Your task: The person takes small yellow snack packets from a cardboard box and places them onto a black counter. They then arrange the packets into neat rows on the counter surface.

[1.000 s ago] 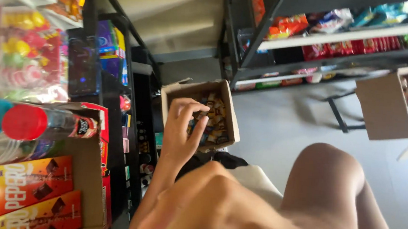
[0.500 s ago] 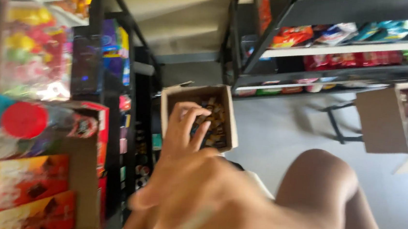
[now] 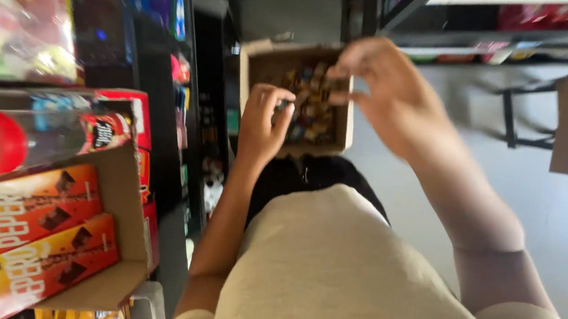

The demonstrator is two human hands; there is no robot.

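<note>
Nearest you, orange snack boxes [image 3: 34,241] sit left of the cardboard box [image 3: 265,60] on the floor. Your left hand [image 3: 263,121] pinches a small wrapped sweet at its near edge. Your right hand [image 3: 387,87] hovers over the sweets [image 3: 312,104], fingers curled, contents unclear. You seem mid-gathering; next calls for a firm pinch.

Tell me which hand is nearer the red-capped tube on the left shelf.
Left. The left hand is at the near left edge of the small candy box, closer to the red-capped tube. The right hand is over the box's right side, farther away.
</note>
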